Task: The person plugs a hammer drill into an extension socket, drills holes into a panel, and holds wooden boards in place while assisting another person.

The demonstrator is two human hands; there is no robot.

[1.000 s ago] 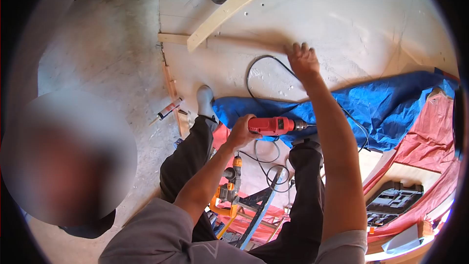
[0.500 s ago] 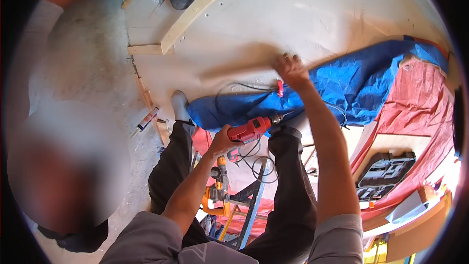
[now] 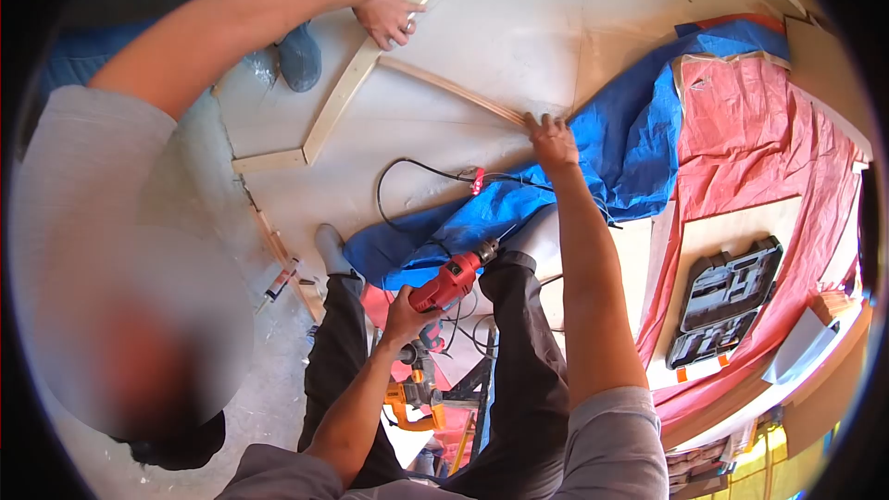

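My left hand [image 3: 407,317] is wrapped round the handle of a red corded drill [image 3: 448,283], whose bit points up and to the right. My right hand [image 3: 553,142] is closed on one end of a thin wooden strip [image 3: 454,91]. The strip's other end reaches a curved wooden batten [image 3: 352,74] on the pale panel; whether they touch, I cannot tell. On that batten rests a co-worker's hand [image 3: 387,17]. A black cable with a red tag [image 3: 478,181] loops below my right hand, over the blue tarp [image 3: 639,148].
The co-worker [image 3: 102,185] is at the left. A yellow power tool [image 3: 414,398] is below the drill, near a ladder [image 3: 483,380]. An open black tool case [image 3: 727,301] lies on a board over a red tarp [image 3: 741,130]. A sealant tube [image 3: 281,280] is at lower left.
The strip, blurred by motion before, now shows sharply and reaches toward the batten. The co-worker's arm has come further into view, hand on the batten. The drill stays in my left hand.
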